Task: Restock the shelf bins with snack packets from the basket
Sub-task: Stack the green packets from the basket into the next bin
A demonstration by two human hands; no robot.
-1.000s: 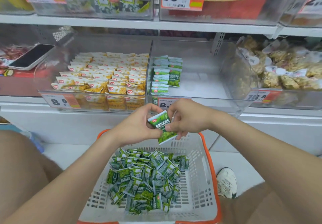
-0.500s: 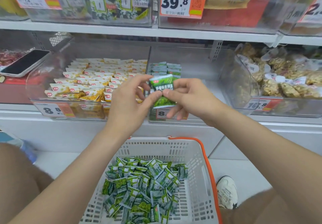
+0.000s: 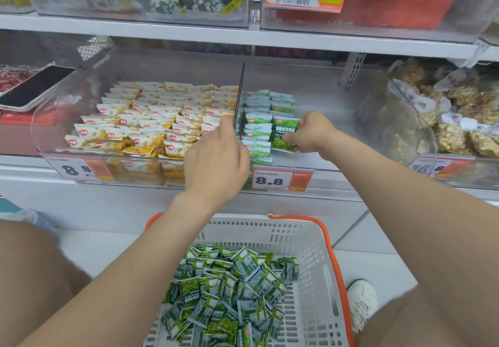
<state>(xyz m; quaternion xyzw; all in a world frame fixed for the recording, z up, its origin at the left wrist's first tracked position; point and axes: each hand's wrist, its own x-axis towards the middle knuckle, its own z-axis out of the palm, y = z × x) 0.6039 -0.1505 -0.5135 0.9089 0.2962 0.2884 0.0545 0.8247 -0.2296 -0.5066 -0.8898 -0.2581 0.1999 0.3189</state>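
At the middle shelf, seen from the head camera, our right hand (image 3: 310, 133) pinches one green foil snack packet (image 3: 283, 133) by its right edge. It holds the packet face toward us, low inside the clear plastic shelf bin (image 3: 328, 166), just beside the overlapping row of matching green packets (image 3: 256, 130).

We judge the likeliest slip to be a crooked release. If the packet goes down skewed or too far from the row, it may fall flat or push its neighbours out of line.

Our left hand (image 3: 216, 161) hovers at the bin's front edge with nothing visible in it. Its fingers reach loosely toward the thin dark divider (image 3: 239, 95), and we cannot tell whether they touch it. A careless nudge there could upset the row, or send a packet over into the yellow-and-white packets (image 3: 151, 119) of the next bin. A release too near the low front wall could also let the packet slide out.

The held packet lies at our right fingertips, just right of the left hand. Below both hands, well apart from them, the white slotted plastic basket with an orange handle (image 3: 318, 254) holds a loose heap of green packets (image 3: 229, 292) not yet shelved.
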